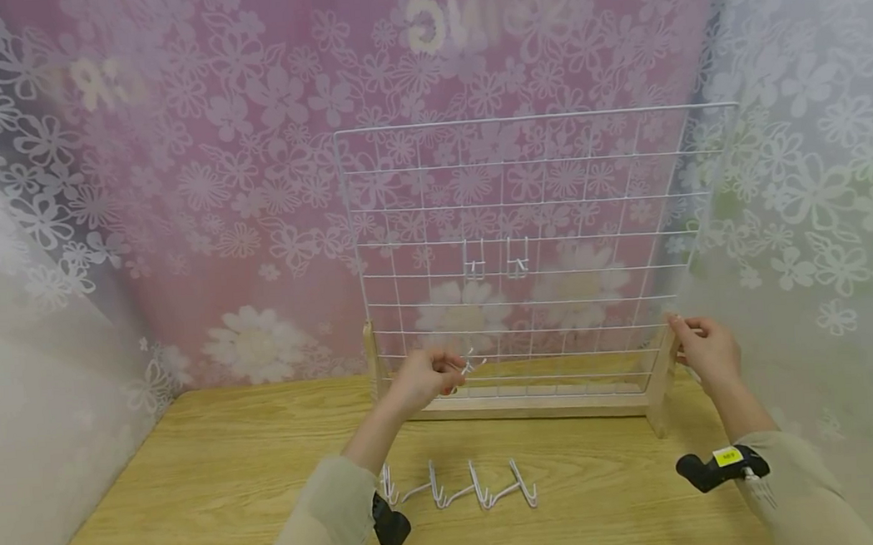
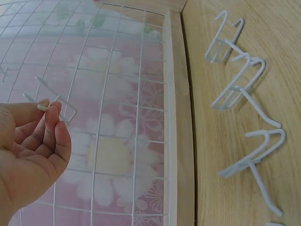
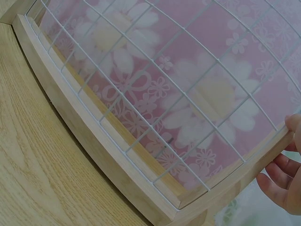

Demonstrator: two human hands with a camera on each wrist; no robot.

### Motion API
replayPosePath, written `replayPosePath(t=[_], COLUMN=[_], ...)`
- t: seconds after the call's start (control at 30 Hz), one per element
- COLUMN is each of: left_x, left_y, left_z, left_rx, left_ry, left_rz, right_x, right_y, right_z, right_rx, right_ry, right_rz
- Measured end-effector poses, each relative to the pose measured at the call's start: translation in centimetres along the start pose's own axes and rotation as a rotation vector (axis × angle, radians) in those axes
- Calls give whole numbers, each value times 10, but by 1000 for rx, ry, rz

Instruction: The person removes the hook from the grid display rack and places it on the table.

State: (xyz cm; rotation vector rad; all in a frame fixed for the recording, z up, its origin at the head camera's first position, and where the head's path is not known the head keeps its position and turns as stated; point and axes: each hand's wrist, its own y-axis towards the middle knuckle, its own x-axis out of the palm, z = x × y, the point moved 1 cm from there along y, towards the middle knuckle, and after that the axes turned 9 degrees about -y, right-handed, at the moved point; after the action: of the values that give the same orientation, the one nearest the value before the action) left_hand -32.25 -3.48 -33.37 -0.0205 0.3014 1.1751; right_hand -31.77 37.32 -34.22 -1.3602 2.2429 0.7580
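Note:
My left hand (image 1: 429,375) pinches a white wire hook (image 2: 55,93) by its prong between thumb and fingertips, in front of the lower part of a white wire grid panel (image 1: 539,117). The hook's two-pronged back points toward the grid; whether it touches is hard to tell. The panel stands upright in a wooden base (image 1: 527,406). At its right side, my right hand (image 1: 712,354) grips the top of the wooden post (image 1: 662,379), thumb in front and fingers behind. Two hooks, a left one (image 1: 475,270) and a right one (image 1: 518,267), hang side by side on the grid's middle.
Several more white hooks (image 1: 524,482) lie in a row on the wooden table (image 1: 194,487) before the base, the leftmost partly hidden by my left sleeve. A pink flowered curtain (image 1: 251,192) hangs behind the grid, and a pale flowered sheet (image 1: 815,199) on the right.

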Motion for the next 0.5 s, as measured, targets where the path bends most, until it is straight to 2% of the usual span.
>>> replayPosePath(t=[0.13,0.5], left_x=[2,12], left_y=[-4,-14], left_z=[-4,-13], left_rx=[-27,4], left_ry=[-11,10], left_rz=[-20,-76], right_x=[0,1], right_y=[0,0], right_z=[-1,-1], right_rx=[2,-7], right_ry=[3,7], right_rz=[-1,6])
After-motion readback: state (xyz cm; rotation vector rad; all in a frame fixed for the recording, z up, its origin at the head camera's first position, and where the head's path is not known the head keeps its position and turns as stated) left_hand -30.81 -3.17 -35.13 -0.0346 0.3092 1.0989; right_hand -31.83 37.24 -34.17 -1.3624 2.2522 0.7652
